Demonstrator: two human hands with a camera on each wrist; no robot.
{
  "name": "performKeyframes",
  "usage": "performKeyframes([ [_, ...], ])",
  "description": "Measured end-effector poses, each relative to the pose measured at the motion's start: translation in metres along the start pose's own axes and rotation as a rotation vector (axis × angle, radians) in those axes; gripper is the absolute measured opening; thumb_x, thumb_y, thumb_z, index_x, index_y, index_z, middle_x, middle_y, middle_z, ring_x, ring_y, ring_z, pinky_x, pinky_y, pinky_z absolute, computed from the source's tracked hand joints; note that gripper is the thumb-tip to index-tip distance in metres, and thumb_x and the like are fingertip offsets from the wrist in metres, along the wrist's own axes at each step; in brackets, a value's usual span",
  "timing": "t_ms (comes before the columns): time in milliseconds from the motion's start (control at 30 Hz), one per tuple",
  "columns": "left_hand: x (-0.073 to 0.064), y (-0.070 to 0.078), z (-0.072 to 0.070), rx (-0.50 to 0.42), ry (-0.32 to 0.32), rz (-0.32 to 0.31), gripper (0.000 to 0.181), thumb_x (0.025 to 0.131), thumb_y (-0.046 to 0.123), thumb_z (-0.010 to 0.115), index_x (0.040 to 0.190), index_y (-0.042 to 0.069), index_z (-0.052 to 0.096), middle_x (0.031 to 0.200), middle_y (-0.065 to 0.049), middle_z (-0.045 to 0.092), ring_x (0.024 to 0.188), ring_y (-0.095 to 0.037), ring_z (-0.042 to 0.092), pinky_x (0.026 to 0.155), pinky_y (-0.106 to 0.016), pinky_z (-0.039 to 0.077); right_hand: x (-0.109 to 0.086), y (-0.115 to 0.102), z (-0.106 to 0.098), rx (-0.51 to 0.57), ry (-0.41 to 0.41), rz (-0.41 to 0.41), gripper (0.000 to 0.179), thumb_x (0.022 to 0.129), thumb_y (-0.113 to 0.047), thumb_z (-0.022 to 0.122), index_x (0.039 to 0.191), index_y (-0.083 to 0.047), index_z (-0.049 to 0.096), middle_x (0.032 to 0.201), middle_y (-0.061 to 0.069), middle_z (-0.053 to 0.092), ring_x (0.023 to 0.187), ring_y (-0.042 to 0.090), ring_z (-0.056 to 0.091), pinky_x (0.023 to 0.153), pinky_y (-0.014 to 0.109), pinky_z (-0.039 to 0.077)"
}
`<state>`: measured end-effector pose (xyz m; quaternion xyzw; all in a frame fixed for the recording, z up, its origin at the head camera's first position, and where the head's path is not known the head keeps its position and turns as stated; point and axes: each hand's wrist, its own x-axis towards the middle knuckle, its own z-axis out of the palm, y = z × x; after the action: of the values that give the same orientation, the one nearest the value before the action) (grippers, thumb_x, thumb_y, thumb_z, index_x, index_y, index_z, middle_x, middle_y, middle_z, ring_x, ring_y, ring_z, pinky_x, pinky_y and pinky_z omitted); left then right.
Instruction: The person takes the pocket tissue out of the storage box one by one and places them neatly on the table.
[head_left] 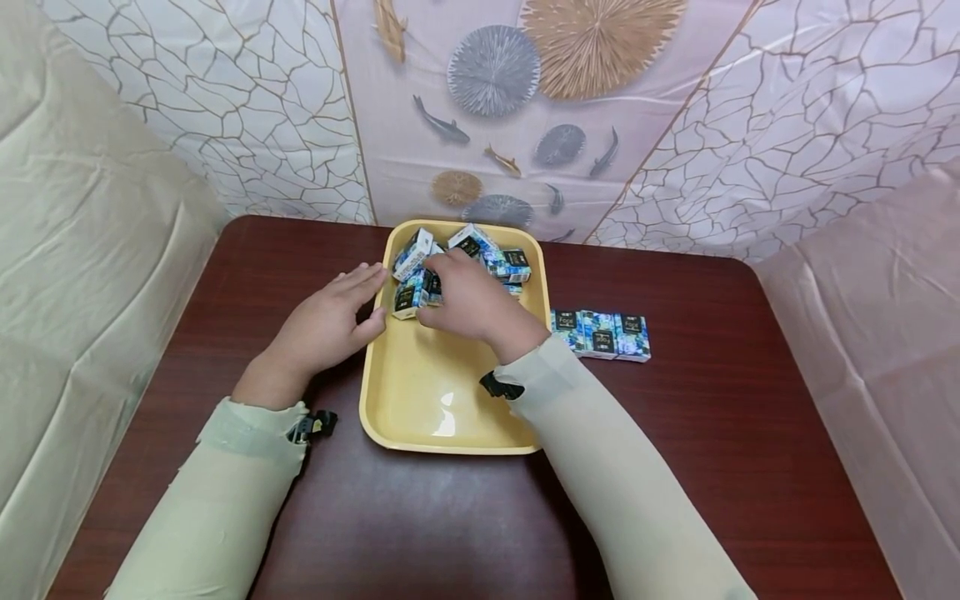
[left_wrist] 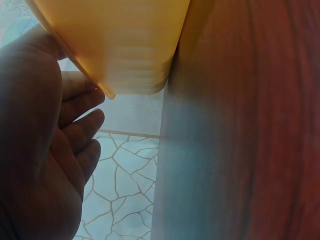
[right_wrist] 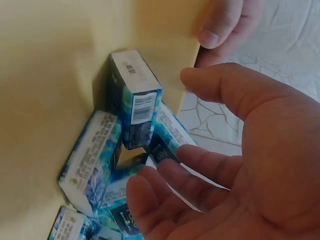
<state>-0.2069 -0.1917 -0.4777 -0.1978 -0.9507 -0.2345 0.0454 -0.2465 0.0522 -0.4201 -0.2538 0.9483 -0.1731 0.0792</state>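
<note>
My right hand [head_left: 472,300] is over the far part of a yellow tray [head_left: 420,392], among small blue-and-black patterned boxes [head_left: 410,297]. In the right wrist view its thumb and fingers [right_wrist: 200,160] are spread apart, fingertips close to the boxes, with none between them. One box [right_wrist: 135,100] stands on end there against its neighbours. My left hand [head_left: 322,329] rests at the tray's left rim, its fingers and thumb extended. Seen from the left wrist, the fingertips [left_wrist: 92,97] touch the rim from outside.
Right of the tray, a row of similar boxes [head_left: 602,335] lies on the dark red-brown table [head_left: 712,417]. A patterned cloth wall [head_left: 277,108] stands right behind the tray, and plain cloth [head_left: 67,292] hangs at both sides.
</note>
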Motion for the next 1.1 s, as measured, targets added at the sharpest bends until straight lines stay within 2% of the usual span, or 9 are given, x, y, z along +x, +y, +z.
performKeyframes([
  [167, 0.001, 0.0, 0.0, 0.006, 0.005, 0.008, 0.064, 0.105, 0.042, 0.055, 0.161, 0.012, 0.045, 0.167, -0.006, 0.043, 0.157, -0.028, 0.038, 0.13, -0.051, 0.031, 0.01, -0.005, 0.003, -0.026, -0.007, 0.026, 0.08, 0.088, -0.045, 0.078, 0.153, -0.007, 0.052, 0.152, 0.011, 0.054, 0.133, 0.029, 0.058, 0.113, 0.042, 0.051],
  [400, 0.001, -0.001, 0.001, 0.0, 0.007, 0.01, 0.064, 0.105, 0.041, 0.055, 0.161, 0.012, 0.045, 0.167, -0.006, 0.044, 0.157, -0.027, 0.038, 0.13, -0.051, 0.03, 0.021, -0.008, 0.017, -0.073, -0.024, 0.068, 0.088, 0.086, -0.053, 0.079, 0.155, -0.006, 0.05, 0.15, 0.011, 0.054, 0.132, 0.027, 0.058, 0.114, 0.039, 0.051],
  [567, 0.001, -0.002, 0.001, -0.001, 0.008, 0.013, 0.063, 0.105, 0.04, 0.056, 0.161, 0.012, 0.045, 0.167, -0.007, 0.044, 0.157, -0.028, 0.038, 0.13, -0.051, 0.03, 0.023, -0.008, 0.028, -0.128, -0.001, 0.073, 0.091, 0.086, -0.055, 0.077, 0.156, -0.005, 0.048, 0.149, 0.011, 0.052, 0.13, 0.029, 0.059, 0.112, 0.04, 0.052],
  [800, 0.0, -0.002, 0.0, -0.013, 0.004, 0.006, 0.063, 0.105, 0.04, 0.055, 0.161, 0.013, 0.045, 0.167, -0.007, 0.044, 0.157, -0.029, 0.038, 0.13, -0.052, 0.03, 0.024, -0.005, 0.039, -0.139, 0.009, 0.095, 0.097, 0.091, -0.054, 0.074, 0.164, -0.006, 0.034, 0.16, 0.013, 0.041, 0.139, 0.031, 0.052, 0.118, 0.04, 0.048],
  [1100, 0.001, -0.002, 0.0, -0.003, -0.014, 0.003, 0.064, 0.105, 0.042, 0.053, 0.162, 0.013, 0.043, 0.168, -0.007, 0.042, 0.158, -0.028, 0.036, 0.13, -0.051, 0.03, 0.024, -0.004, 0.044, -0.128, 0.042, 0.099, 0.092, 0.09, -0.051, 0.076, 0.161, -0.006, 0.04, 0.154, 0.011, 0.045, 0.133, 0.03, 0.054, 0.116, 0.04, 0.049],
])
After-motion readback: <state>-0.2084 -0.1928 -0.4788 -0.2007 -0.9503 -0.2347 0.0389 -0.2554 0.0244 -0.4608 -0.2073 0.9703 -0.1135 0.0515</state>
